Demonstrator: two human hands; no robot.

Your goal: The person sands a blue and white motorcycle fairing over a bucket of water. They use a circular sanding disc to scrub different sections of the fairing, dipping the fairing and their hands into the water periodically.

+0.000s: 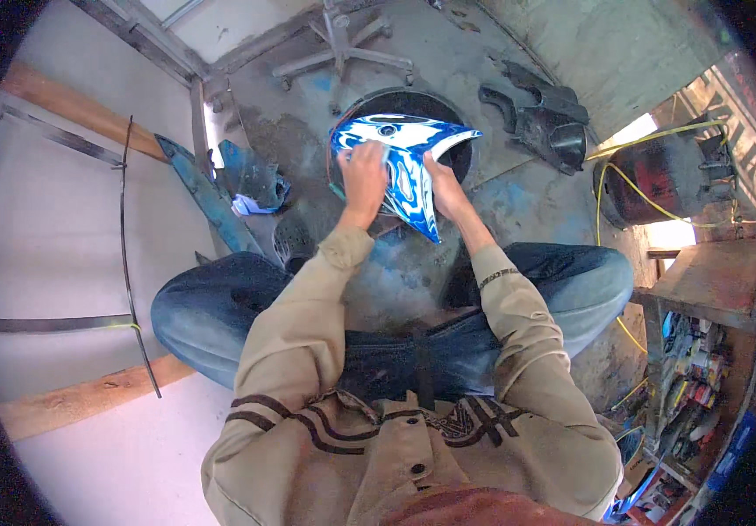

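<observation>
Lower centre, tan sleeves (pixel 301 329): both angle up the frame, converging toward upper centre.
Left hand (pixel 363 182): fingers bent and close together over the left part of the blue-and-white panel (pixel 411 162); whether they pinch anything cannot be told.
Right hand (pixel 450 193): thumb against the panel's inner right edge, gripping it, other fingers hidden.
Panel's place: upper centre, between the hands and reaching beyond them.
Panel's direction: one tip points right, another tapers downward, slightly right; spans look similar, so no single long axis stands out.
Round black base (pixel 431 103): behind the panel.
Wheeled chair base (pixel 340 54): top centre.

light: dim, uneven | glare: right-side gaps (pixel 670 234) | rim: black, grainy | edges: bowed
</observation>
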